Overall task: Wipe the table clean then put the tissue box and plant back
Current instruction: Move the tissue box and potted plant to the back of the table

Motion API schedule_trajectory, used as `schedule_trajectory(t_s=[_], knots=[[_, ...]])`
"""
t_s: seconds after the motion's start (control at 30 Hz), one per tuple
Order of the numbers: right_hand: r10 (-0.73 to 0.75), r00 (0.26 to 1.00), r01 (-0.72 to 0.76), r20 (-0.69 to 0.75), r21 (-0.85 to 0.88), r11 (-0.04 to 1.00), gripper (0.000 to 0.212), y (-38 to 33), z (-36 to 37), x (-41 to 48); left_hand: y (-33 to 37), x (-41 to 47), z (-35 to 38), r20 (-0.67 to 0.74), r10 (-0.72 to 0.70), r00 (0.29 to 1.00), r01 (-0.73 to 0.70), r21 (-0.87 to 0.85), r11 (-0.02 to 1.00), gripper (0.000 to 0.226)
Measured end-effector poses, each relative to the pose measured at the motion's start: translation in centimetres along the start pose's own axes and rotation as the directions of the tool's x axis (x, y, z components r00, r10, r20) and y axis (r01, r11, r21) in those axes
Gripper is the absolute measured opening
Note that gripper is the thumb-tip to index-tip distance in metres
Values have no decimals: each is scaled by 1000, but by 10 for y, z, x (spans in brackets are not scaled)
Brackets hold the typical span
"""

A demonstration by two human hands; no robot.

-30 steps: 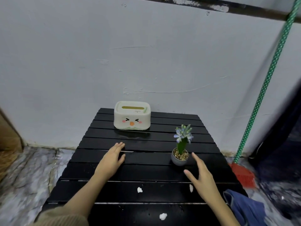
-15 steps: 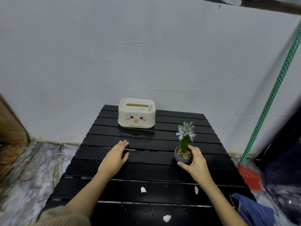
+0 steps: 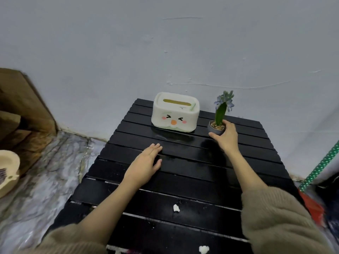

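On the table (image 3: 256,162) the tissue box (image 3: 175,112) sits at twelve o'clock by the wall; the plant (image 3: 220,116) stands just beside it toward two o'clock, with scraps (image 3: 176,208) lying at six.

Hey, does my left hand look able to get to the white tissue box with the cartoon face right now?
Probably yes. The left hand lies flat and empty on the black slatted table, with only bare slats between it and the white tissue box. The right hand, holding the small potted plant, is off to the side.
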State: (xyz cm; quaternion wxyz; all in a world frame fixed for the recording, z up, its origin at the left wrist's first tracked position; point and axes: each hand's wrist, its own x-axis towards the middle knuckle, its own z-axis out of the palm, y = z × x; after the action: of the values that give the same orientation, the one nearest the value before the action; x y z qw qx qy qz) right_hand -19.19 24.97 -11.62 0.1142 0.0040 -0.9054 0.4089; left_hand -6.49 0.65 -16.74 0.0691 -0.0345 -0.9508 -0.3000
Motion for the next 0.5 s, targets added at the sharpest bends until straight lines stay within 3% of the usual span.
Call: schedule_trajectory(t_s=[0.23, 0.5], knots=[[31, 998, -33, 52, 42, 999, 72, 9, 21, 23, -3, 2, 4, -16, 17, 1000, -17, 19, 1000, 48], [-65, 986, 66, 156, -1, 998, 77, 4, -16, -21, 3, 0, -4, 25, -25, 999, 26, -31, 999, 49]])
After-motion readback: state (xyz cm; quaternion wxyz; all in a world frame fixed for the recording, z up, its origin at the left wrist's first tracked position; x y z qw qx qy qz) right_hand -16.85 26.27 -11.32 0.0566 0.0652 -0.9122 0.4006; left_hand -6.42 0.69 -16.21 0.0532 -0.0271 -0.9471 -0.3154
